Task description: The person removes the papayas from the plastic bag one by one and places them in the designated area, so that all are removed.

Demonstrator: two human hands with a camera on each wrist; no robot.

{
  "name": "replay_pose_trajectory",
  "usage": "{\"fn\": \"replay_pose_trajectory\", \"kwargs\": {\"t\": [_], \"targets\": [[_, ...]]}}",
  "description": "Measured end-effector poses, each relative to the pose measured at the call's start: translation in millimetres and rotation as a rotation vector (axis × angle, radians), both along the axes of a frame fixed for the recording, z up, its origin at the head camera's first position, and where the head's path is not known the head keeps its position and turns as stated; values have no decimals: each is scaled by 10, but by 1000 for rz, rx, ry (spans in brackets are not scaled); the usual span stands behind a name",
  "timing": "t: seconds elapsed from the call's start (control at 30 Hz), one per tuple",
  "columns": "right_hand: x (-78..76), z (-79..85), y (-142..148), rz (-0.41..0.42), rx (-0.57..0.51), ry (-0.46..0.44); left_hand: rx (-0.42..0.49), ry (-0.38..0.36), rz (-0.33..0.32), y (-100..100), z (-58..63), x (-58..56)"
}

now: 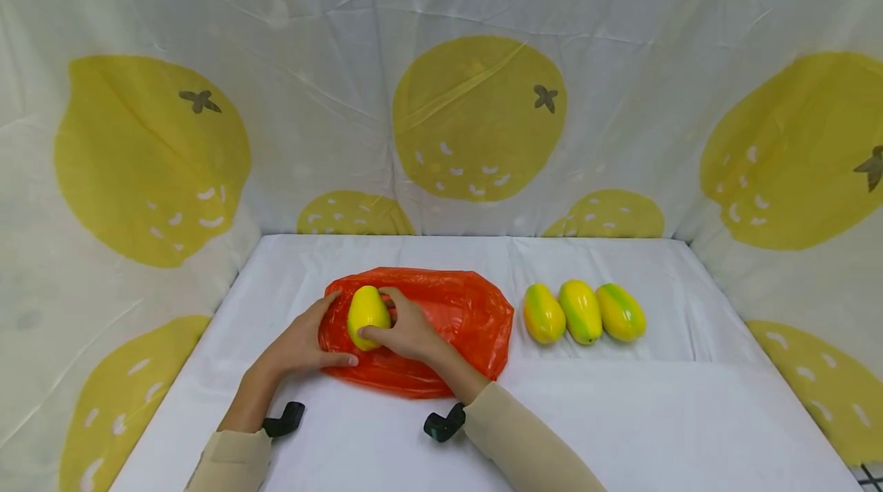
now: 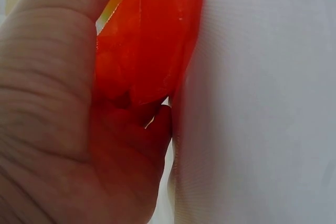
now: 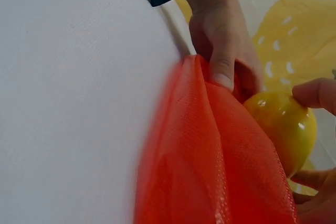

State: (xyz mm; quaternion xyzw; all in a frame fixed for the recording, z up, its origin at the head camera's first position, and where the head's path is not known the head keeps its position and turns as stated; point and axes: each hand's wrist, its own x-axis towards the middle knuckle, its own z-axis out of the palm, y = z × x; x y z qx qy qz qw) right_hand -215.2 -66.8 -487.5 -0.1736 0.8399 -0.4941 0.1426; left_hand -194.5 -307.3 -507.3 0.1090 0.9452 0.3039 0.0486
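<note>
My right hand [image 1: 405, 326] pinches a glossy yellow mango [image 1: 369, 316] between thumb and fingers, over the left part of a red plastic bag [image 1: 441, 308]. Opposite it, my left hand [image 1: 301, 340] holds the bag's left side, thumb and fingers spread along its edge. In the left wrist view, red film covers part of the palm beside the thumb [image 2: 47, 87]. From the right wrist, the mango [image 3: 283, 129] shows at the bag's rim, near the left hand [image 3: 226, 45], whose thumb presses the red film. Part of the left fingers is hidden by the bag.
Three yellow mangoes with green streaks [image 1: 582, 312] lie side by side to the right of the bag. White cloth [image 1: 655, 415] covers the table. A lemon-printed curtain [image 1: 621, 93] rises at the back and both sides.
</note>
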Motion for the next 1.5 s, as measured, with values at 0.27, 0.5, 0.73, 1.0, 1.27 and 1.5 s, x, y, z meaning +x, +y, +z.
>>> {"fn": "replay_pose_trajectory", "kwargs": {"t": [0.27,0.5,0.73,1.0,1.27,1.5], "targets": [[19,85,229,-12,-31,1,8,-1,15,-5,-45,35],[-9,183,478,-21,-31,9,11,-14,29,-4,-45,76],[-33,275,708,-20,-29,40,27,-16,36,1,-43,74],[-89,375,959,-66,-38,40,16,2,40,4,-2,59],[-94,403,1193,-77,-50,78,10,7,36,17,7,71],[-91,438,1426,-95,-60,89,2,24,29,38,33,52]]}}
